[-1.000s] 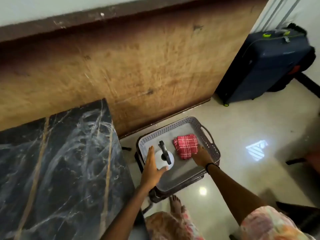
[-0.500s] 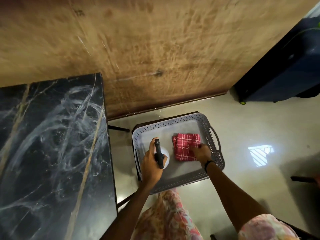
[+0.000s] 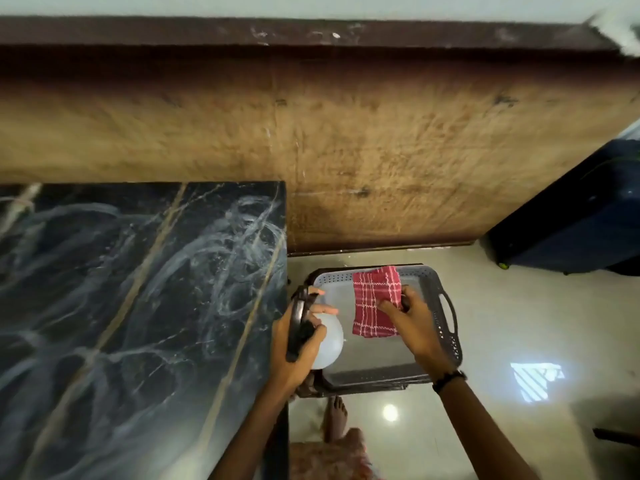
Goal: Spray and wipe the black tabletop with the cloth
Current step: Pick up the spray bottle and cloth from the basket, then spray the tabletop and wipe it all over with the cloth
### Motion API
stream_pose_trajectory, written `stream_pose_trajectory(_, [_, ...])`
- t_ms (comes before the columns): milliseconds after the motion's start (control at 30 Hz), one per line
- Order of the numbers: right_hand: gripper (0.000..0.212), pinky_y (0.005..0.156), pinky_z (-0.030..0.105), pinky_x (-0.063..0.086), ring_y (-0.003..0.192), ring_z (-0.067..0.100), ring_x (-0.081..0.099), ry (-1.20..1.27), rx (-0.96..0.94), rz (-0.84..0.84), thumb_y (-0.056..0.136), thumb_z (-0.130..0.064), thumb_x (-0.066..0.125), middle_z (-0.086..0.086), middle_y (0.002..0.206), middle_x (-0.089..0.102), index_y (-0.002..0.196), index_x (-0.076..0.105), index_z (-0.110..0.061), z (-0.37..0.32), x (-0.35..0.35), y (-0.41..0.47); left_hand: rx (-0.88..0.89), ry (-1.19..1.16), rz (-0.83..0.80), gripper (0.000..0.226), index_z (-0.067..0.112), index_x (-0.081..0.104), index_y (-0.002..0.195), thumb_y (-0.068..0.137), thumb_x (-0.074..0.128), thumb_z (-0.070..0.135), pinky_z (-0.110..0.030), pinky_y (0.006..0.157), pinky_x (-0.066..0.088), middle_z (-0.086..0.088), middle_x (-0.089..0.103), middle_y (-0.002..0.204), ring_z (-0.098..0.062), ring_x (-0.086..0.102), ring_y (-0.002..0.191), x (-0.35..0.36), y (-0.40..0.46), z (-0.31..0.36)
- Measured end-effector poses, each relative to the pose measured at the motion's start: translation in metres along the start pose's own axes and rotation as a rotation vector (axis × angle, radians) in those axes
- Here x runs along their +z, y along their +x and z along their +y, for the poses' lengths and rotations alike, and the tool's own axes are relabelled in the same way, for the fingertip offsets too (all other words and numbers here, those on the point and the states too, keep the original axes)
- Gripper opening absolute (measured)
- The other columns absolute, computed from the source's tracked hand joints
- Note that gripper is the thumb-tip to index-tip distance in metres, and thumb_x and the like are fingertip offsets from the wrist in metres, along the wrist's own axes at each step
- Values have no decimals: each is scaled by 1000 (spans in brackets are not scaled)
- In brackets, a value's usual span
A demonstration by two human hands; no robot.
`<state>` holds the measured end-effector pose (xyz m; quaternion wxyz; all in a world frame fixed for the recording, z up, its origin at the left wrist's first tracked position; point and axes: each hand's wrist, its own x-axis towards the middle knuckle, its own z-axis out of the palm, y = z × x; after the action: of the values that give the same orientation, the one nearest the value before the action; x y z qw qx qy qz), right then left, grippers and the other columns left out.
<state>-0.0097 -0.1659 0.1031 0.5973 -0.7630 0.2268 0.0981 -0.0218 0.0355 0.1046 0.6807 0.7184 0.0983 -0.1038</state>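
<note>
Since the earlier frame, both items have come up off the floor of the tray (image 3: 446, 327): my left hand (image 3: 298, 355) has closed around the spray bottle (image 3: 325, 341) and raised it over the tray's left edge, and my right hand (image 3: 412, 327) has lifted the red checked cloth (image 3: 375, 299), which now hangs from its near side toward the tray's far rim.

Step in hand: carry both items to the black tabletop (image 3: 138, 306), which lies just left of the tray and shows pale swirled smears. To do this well, I judge:
- Clear the tabletop's right edge with the bottle before swinging left.
- Turn the black nozzle toward the surface before pressing the trigger.
- Gather the cloth into a flat pad so it wipes evenly.

Grip state:
- Left hand: fingers and thumb wrapped around the bottle's neck and black trigger head, firmly grasping.
- Right hand: fingers curled, pinching the cloth's near edge; the rest of the cloth hangs loose.
</note>
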Motion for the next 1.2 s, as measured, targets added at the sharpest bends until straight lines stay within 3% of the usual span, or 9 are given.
stream_pose_trajectory(100, [22, 63, 15, 53, 84, 6, 68, -28, -50, -90, 91, -15, 61, -6, 101, 67, 112, 54, -20, -34, 40, -43, 6, -60, 130, 17, 11, 57, 67, 61, 62, 26, -24, 75, 49, 8, 62, 63, -5, 57, 66, -64, -28, 25])
stream_pose_trajectory(200, [17, 65, 14, 53, 83, 6, 68, -44, -58, -191, 90, -13, 61, -4, 99, 67, 102, 54, -22, -50, 98, -85, 134, -109, 140, 31, -1, 65, 81, 62, 53, 20, -17, 66, 42, 3, 48, 48, -18, 45, 52, -134, -63, 46])
stream_pose_trajectory(333, [14, 73, 24, 55, 83, 13, 69, -56, 14, -284, 88, -9, 64, 1, 95, 70, 94, 58, -21, -46, 200, -139, 68, -103, 217, 30, 18, 61, 59, 69, 49, -8, -17, 51, 38, 8, 49, 44, -10, 38, 41, -236, -113, 37])
stream_pose_trajectory(467, [14, 68, 28, 55, 77, 14, 71, -30, 106, -336, 87, -7, 65, 4, 93, 72, 92, 61, -19, -36, 307, -181, -39, -102, 236, 25, 1, 66, 89, 73, 51, -10, -20, 43, 29, -1, 52, 46, -10, 29, 37, -341, -159, 14])
stream_pose_trajectory(567, [12, 65, 23, 53, 80, 14, 70, -47, 160, -421, 87, -12, 67, 3, 95, 71, 95, 61, -18, -36, 385, -207, -140, -73, 333, 21, -1, 66, 84, 77, 53, -16, -17, 41, 29, -3, 46, 41, -8, 32, 36, -406, -190, -6])
stream_pose_trajectory(733, [18, 81, 37, 57, 87, 21, 69, -10, 183, -547, 85, -17, 70, 7, 99, 71, 101, 61, -12, -51, 480, -224, -239, 2, 470, 23, 0, 64, 77, 79, 51, -19, -14, 42, 31, 0, 50, 39, -6, 37, 37, -473, -221, -27])
stream_pose_trajectory(900, [31, 64, 11, 47, 84, 11, 62, -400, -124, -485, 87, -16, 67, -1, 102, 61, 113, 53, -12, -38, 512, -217, -266, 72, 423, 16, 1, 64, 77, 64, 55, -4, -16, 43, 33, 2, 56, 48, -8, 41, 40, -494, -226, -36])
stream_pose_trajectory(1067, [57, 104, 36, 42, 127, 21, 38, -797, -470, -456, 91, -16, 58, 1, 145, 37, 142, 35, -16, -14, 493, -216, -319, 179, 362, 12, 5, 63, 76, 80, 60, -5, -13, 46, 38, 0, 60, 60, -11, 51, 49, -484, -205, -54])
stream_pose_trajectory(1200, [59, 113, 41, 32, 139, 17, 26, -985, -629, -607, 93, -17, 55, 0, 154, 28, 147, 30, -17, -9, 476, -211, -413, 228, 332, 21, 9, 57, 64, 80, 59, -3, -15, 47, 34, -1, 50, 53, -14, 42, 48, -473, -188, -62])
